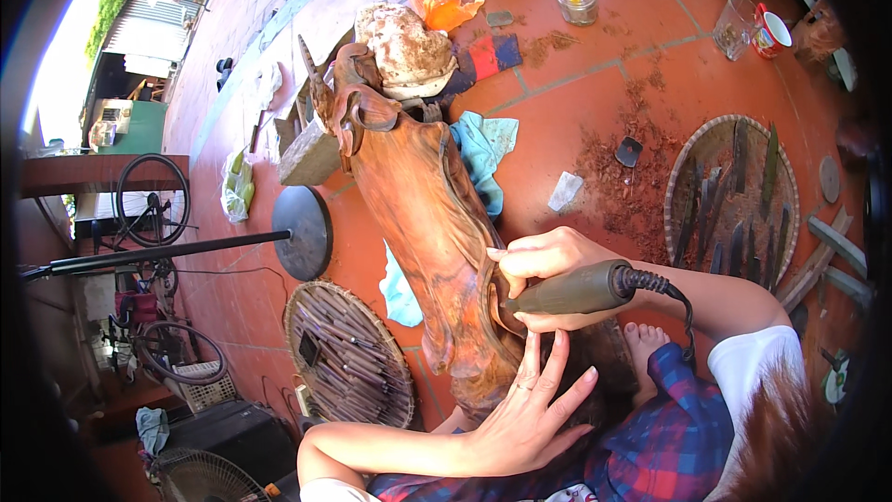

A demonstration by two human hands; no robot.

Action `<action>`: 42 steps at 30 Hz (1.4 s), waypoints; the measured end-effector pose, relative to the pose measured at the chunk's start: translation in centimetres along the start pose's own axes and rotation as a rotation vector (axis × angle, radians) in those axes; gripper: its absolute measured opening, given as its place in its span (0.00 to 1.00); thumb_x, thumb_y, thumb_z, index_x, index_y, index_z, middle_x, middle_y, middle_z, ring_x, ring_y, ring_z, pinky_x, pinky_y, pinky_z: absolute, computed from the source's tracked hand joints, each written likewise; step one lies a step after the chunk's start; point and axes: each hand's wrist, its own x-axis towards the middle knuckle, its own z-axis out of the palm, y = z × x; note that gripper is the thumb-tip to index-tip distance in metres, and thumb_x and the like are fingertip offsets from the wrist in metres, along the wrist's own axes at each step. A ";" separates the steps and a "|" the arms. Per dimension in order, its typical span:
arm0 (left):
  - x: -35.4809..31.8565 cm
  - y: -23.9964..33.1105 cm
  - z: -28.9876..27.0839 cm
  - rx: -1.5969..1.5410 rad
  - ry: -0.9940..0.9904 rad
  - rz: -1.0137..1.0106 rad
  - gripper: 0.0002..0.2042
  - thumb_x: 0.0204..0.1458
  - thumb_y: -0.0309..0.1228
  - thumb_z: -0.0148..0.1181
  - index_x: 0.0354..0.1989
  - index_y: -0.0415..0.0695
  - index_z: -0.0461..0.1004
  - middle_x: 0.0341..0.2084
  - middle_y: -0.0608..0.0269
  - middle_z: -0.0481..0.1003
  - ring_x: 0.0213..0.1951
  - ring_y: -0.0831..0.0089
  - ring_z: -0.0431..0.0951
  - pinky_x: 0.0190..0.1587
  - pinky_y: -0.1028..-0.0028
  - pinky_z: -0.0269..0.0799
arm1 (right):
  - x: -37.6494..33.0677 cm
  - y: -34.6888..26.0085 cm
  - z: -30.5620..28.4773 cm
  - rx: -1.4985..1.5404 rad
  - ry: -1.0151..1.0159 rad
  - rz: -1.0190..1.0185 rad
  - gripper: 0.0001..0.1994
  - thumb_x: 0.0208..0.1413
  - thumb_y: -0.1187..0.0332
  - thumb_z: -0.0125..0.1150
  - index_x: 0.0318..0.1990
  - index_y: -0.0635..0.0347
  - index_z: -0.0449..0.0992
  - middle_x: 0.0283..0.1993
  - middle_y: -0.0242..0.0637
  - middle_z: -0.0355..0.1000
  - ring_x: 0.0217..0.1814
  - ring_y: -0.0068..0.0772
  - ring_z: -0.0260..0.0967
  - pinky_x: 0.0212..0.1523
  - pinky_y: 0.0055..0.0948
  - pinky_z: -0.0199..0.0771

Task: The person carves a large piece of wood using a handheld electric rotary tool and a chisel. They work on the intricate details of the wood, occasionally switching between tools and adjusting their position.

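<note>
A reddish-brown carved wooden sculpture (409,186) with flowing, drapery-like relief stretches from the upper middle down to my lap. My right hand (550,256) is closed around a dark green handheld electric carving tool (576,288) with a coiled black cord. The tool's front end points at the carving's right edge; its exact tip is hard to make out. My left hand (525,420), with a ring on one finger, lies against the carving's lower end. Its fingers are spread and hold nothing, and the fingertips reach close below the tool.
Woven trays of long-handled tools (348,353) and flat blades (734,195) lie left and right. Wood shavings (632,167) litter the red tiles. Blue cloths (483,153), a stained white sack (404,46), a black round-based stand (302,232), a glass jar (577,5) and wood pieces surround the carving.
</note>
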 end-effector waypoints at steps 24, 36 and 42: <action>-0.1 0.1 -0.5 0.032 -0.020 -0.021 0.43 0.41 0.29 0.70 0.64 0.37 0.48 0.62 0.17 0.28 0.63 0.19 0.27 0.62 0.39 0.43 | 0.2 -1.1 0.0 0.023 0.044 0.095 0.10 0.39 0.72 0.67 0.25 0.64 0.70 0.24 0.38 0.69 0.23 0.37 0.70 0.28 0.31 0.72; 0.2 -0.1 -0.4 0.015 0.011 0.019 0.45 0.40 0.28 0.70 0.66 0.40 0.47 0.63 0.18 0.28 0.64 0.20 0.27 0.62 0.38 0.42 | 0.1 -1.4 -0.3 0.078 -0.014 0.271 0.15 0.40 0.73 0.67 0.36 0.69 0.73 0.26 0.38 0.71 0.26 0.29 0.71 0.28 0.29 0.71; 0.2 0.0 -0.7 0.023 0.032 0.034 0.46 0.39 0.28 0.70 0.66 0.41 0.46 0.63 0.19 0.28 0.64 0.20 0.28 0.62 0.38 0.41 | 0.5 -1.6 0.4 0.203 0.076 0.253 0.12 0.39 0.77 0.62 0.20 0.61 0.61 0.17 0.31 0.61 0.22 0.16 0.59 0.23 0.28 0.61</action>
